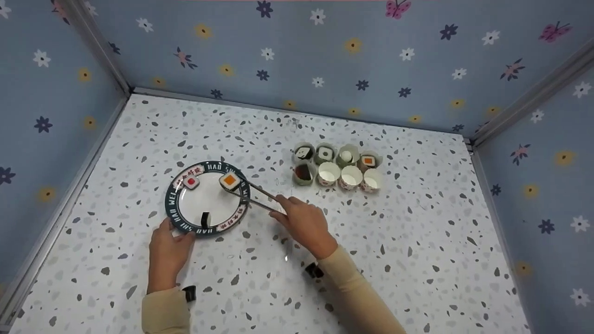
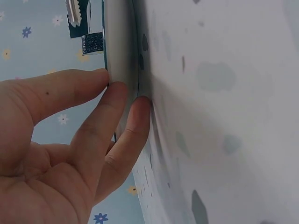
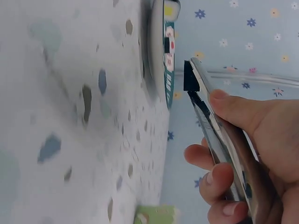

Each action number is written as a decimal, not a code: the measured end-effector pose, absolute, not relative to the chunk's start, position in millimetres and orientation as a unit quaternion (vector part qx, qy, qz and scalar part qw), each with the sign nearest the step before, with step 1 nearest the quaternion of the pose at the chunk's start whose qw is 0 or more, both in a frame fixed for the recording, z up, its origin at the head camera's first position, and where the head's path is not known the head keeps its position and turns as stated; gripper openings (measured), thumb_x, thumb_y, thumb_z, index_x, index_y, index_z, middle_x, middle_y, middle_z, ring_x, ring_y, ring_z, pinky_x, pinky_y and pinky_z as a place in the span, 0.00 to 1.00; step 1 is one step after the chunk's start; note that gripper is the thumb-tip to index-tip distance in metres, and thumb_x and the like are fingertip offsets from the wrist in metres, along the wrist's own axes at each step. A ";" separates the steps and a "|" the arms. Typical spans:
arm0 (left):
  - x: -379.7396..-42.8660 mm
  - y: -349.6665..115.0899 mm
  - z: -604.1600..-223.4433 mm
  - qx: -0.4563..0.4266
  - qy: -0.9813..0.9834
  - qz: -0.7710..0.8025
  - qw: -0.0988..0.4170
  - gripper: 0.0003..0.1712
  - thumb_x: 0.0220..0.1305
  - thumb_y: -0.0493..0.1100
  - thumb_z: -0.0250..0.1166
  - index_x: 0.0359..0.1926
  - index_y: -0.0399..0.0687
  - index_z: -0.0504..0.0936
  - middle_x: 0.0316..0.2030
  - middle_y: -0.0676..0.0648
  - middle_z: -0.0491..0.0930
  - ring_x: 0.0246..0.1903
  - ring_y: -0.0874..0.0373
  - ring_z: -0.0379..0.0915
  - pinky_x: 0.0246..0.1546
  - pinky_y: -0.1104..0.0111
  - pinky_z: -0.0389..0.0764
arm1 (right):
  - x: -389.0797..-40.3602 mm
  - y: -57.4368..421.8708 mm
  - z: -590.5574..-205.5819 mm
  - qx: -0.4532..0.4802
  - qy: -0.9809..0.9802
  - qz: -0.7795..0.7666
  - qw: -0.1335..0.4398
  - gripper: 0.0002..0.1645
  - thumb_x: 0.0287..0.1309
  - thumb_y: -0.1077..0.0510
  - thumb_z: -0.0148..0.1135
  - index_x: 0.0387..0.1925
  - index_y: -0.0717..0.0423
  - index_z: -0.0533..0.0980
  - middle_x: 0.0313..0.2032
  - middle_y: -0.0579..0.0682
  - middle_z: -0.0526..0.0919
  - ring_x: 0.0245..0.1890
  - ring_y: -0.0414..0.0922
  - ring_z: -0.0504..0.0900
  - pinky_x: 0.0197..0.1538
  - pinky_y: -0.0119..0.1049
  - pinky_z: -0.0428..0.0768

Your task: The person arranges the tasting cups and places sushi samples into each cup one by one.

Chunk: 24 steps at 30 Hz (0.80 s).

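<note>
My right hand [image 1: 306, 227] holds metal tongs [image 1: 262, 197] from the right. Between their tips is a toy sushi roll with an orange centre [image 1: 229, 181], above the plate's right half; the right wrist view shows its dark side [image 3: 188, 77]. At the near left edge, my left hand [image 1: 169, 253] grips the rim of the round plate [image 1: 171, 208], with fingertips [image 2: 140, 112] against its side in the left wrist view. On the plate lie a sushi roll with a red centre [image 1: 190, 182] and, on its side near the front rim, a dark-wrapped roll [image 1: 205, 220].
Right of the plate, several paper cups stand in two rows. Sushi pieces sit in the back-row cups, such as one with an orange centre [image 1: 368, 161], and in the front-left cup [image 1: 304, 174]. White insides show in the other front cups [image 1: 328, 173]. Flowered panels [image 1: 287, 55] enclose the speckled table.
</note>
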<state>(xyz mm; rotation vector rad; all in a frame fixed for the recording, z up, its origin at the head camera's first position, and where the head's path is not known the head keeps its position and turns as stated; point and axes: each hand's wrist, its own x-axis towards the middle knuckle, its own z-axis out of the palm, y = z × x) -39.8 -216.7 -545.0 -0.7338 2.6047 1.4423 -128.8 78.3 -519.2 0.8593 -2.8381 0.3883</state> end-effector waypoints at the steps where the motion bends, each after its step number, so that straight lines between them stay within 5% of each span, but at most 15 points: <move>1: -39.5 -217.0 -544.8 -0.240 0.848 0.471 0.036 0.42 0.66 0.39 0.61 0.73 0.23 0.52 0.63 0.23 0.61 0.55 0.34 0.70 0.62 0.46 0.64 | -129.1 82.4 -518.4 0.285 -0.946 0.132 0.082 0.23 0.66 0.40 0.63 0.55 0.48 0.79 0.32 0.46 0.84 0.18 0.46 0.78 0.17 0.40 0.74; 17: -39.1 -217.0 -544.2 -0.248 0.842 0.477 0.045 0.42 0.66 0.39 0.62 0.74 0.26 0.52 0.64 0.24 0.62 0.55 0.35 0.70 0.61 0.45 0.64 | -119.5 168.6 -498.8 0.197 -0.960 0.148 0.136 0.25 0.64 0.42 0.65 0.58 0.49 0.80 0.29 0.47 0.82 0.18 0.43 0.76 0.18 0.41 0.73; 24: -39.8 -216.5 -545.1 -0.243 0.849 0.466 0.044 0.43 0.67 0.39 0.61 0.73 0.23 0.51 0.63 0.22 0.61 0.61 0.32 0.62 0.64 0.44 0.60 | -114.0 204.5 -492.9 0.154 -0.962 0.158 0.159 0.26 0.62 0.44 0.68 0.58 0.52 0.81 0.31 0.50 0.84 0.19 0.46 0.78 0.19 0.46 0.75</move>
